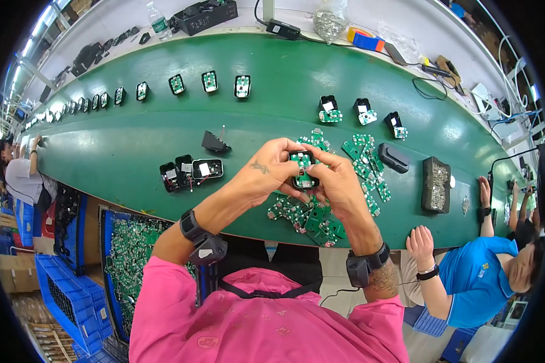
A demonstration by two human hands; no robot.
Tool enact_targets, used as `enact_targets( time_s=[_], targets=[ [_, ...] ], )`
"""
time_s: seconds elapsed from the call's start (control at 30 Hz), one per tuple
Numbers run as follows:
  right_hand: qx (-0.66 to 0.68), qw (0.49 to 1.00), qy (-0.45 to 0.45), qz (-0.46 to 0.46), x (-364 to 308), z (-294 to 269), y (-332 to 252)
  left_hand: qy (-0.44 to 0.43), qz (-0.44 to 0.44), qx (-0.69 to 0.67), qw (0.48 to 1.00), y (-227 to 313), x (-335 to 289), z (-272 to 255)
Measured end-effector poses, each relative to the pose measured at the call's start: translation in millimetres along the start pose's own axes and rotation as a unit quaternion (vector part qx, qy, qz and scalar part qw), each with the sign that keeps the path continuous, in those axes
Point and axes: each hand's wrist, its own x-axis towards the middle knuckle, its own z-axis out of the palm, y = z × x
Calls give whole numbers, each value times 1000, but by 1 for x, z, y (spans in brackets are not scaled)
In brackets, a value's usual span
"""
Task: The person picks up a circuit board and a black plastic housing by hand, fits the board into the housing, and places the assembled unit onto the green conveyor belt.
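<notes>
Between both hands I hold a small black plastic housing with a green circuit board (302,170) inside it. My left hand (277,164) grips its left side, the thumb on the board. From the right, my right hand (336,178) closes round it, its thumb also pressing on the board. Loose green circuit boards (312,219) lie in a pile just below my hands, and more boards (366,163) spread to the right. Left of my hands are several open black housings (191,169) with white labels inside, and a separate black housing (215,142) stands tilted behind them.
A row of filled housings (209,81) runs along the far side to the left. Three housings with boards hanging out (363,112) stand far right. A dark tray of small metal parts (436,184) lies right, near a co-worker's hand (420,243). A blue crate of boards (133,254) sits lower left.
</notes>
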Motion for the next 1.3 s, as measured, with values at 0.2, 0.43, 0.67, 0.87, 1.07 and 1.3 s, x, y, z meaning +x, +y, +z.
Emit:
enact_targets(
  time_s=[0.2,0.43,0.67,0.87,1.07,1.3],
  targets=[
    [-84,989,99,-73,29,-21,3,183,350,377,838,-13,85,-87],
    [-501,805,268,-169,128,-79,21,290,120,423,850,11,187,-136],
    [-486,846,202,-84,162,-97,24,75,319,590,738,9,183,-78],
    [-455,844,235,-162,166,-88,31,-70,240,553,795,-8,220,-51],
    [-228,956,141,-122,112,-77,10,-42,251,446,858,15,153,-37],
    [-181,967,98,-152,20,-18,-16,-76,136,43,987,12,37,-10]
  ],
)
